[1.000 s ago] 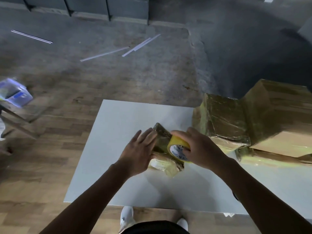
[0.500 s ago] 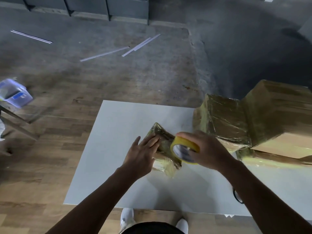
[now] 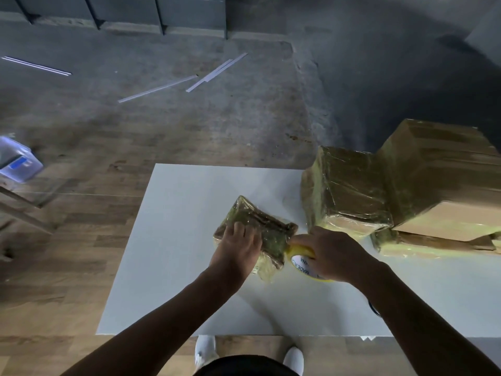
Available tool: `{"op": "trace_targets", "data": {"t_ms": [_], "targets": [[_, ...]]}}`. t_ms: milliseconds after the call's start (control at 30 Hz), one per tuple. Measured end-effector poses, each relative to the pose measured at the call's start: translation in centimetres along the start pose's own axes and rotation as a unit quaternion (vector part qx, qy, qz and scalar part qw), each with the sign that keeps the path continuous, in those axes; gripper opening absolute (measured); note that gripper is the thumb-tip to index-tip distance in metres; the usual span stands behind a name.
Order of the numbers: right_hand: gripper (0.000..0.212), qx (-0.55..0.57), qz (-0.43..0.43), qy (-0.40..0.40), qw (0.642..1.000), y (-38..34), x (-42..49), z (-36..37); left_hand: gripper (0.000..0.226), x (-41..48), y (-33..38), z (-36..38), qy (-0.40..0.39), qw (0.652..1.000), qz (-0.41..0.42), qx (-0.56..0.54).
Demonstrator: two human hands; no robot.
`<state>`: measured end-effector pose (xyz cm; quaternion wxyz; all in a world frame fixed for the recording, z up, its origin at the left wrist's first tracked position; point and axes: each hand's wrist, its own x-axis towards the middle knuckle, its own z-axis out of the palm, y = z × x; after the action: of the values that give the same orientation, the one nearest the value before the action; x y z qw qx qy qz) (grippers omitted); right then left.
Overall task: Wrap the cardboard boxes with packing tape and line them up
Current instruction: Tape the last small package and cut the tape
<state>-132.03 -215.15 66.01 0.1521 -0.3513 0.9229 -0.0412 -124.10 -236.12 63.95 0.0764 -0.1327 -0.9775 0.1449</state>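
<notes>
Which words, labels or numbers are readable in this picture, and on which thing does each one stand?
"MADE IN C": on the white core of the tape roll gripped by the right hand; the rest is hidden.
Blue label on the plastic box: too blurred to read.
No other text is legible.

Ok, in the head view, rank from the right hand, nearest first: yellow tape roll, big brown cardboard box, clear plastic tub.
1. The yellow tape roll, held in the right hand itself.
2. The big brown cardboard box, at the far right, behind the hand.
3. The clear plastic tub, at the far left.
</notes>
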Motion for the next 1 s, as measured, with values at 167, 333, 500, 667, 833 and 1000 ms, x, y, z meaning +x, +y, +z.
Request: {"op": "trace_targets", "data": {"t_ms": [167, 333, 500, 667, 833, 1000], "targets": [[0.053, 0.013, 0.000, -0.001, 1.000, 0.1, -0.2, 0.0, 0.025, 0.1, 0.8, 0.4, -0.004, 1.000, 0.027, 0.005], [0.055, 0.004, 0.000, 0.004, 1.000, -0.2, -0.4, -0.1, 0.034, 0.9, 1.5, -0.6, 0.001, 0.999, 0.036, -0.020], [0.054, 0.005, 0.001, -0.001, 1.000, 0.0, -0.8, 0.0, 0.036, 1.1, 2.8, -1.0, -0.022, 0.997, 0.075, -0.007], [0.054, 0.031, -0.005, 0.023, 0.999, 0.2, -1.1, 0.8, 0.042, 1.2, 4.1, -0.2, 0.019, 0.998, 0.063, 0.001], [0.057, 0.061, -0.002, 0.026, 0.998, 1.1, -1.6, 2.2, 0.045, 1.0, 4.4, -0.5, 0.002, 0.999, 0.039, -0.015], [0.059, 0.089, 0.006, 0.048, 0.995, 1.8, -1.9, 3.4, 0.051, 1.6, 4.8, -1.7, -0.032, 0.999, 0.031, 0.000]]}}
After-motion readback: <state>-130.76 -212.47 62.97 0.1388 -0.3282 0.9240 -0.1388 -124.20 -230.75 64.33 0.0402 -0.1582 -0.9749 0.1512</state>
